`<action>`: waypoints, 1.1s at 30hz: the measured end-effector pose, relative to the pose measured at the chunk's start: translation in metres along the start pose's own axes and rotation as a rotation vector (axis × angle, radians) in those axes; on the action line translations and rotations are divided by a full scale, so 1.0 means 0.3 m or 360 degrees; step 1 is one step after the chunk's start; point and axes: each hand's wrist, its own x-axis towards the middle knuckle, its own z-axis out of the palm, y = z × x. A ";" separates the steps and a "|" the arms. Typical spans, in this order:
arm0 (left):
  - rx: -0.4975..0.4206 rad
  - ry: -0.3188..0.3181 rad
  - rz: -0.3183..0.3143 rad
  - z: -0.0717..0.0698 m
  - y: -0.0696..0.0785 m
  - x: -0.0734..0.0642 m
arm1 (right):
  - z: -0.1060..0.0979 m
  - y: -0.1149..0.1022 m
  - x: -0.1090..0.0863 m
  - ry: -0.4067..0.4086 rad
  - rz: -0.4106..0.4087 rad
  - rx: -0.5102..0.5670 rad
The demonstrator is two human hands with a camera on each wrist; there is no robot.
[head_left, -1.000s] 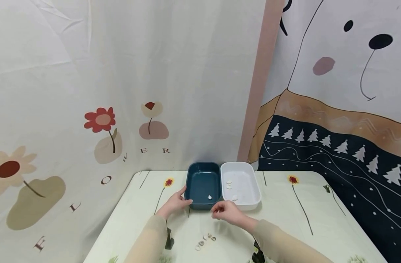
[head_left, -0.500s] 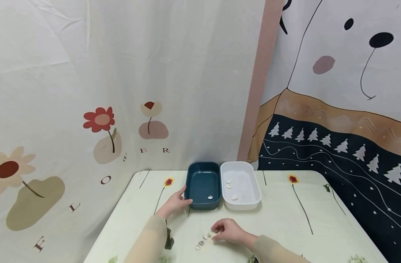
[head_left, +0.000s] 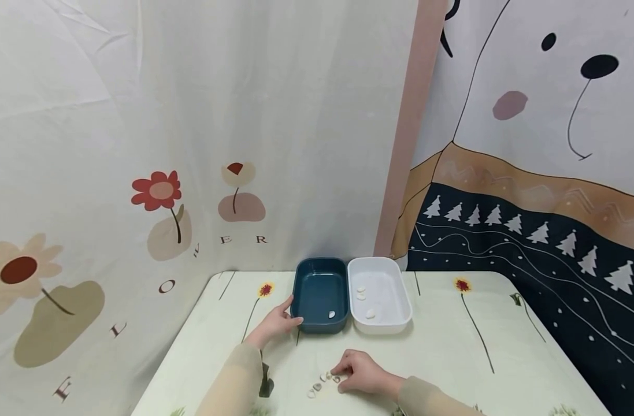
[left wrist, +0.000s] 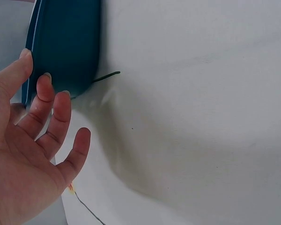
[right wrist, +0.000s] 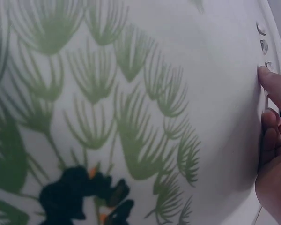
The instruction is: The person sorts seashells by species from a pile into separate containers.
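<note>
Five small shells (head_left: 317, 386) were spread on the table (head_left: 441, 358), low and near the middle of the head frame, in a short row slanted from lower left toward upper right, with the rightmost shell (head_left: 336, 379) set slightly below that line. The row was approached from its right end by the right hand (head_left: 364, 372), by far the nearer of the two hands. That last shell was framed by thumb and fingertip, one placed below it and one above; whether it was touched or pinched could not be told, and its own long axis was too small to be read. In the right wrist view, the row was seen only at the right edge, partly covered by the fingers.

The left hand (head_left: 275, 323) was placed up and to the left of the row, well apart from it, its fingers loosely spread and laid against the near left corner of the blue dish (head_left: 322, 329). The shells were overlooked from above in the frame by that dish and, to its right, by the white dish (head_left: 381, 327). One shell was held in the blue dish, three in the white.
</note>
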 end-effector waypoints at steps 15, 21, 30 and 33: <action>-0.0035 -0.0009 0.0035 -0.002 -0.016 0.013 | -0.001 0.009 0.004 0.0021 -0.0044 -0.0068; -0.0027 -0.0029 0.0058 -0.006 -0.014 0.012 | 0.002 0.014 0.003 0.0055 -0.0068 -0.0083; -0.0003 0.0005 0.0002 0.006 -0.015 0.020 | 0.007 0.009 -0.001 0.0061 -0.0067 -0.0069; -0.0009 0.0004 -0.0006 0.007 -0.018 0.022 | 0.005 0.011 0.003 0.0073 -0.0082 -0.0057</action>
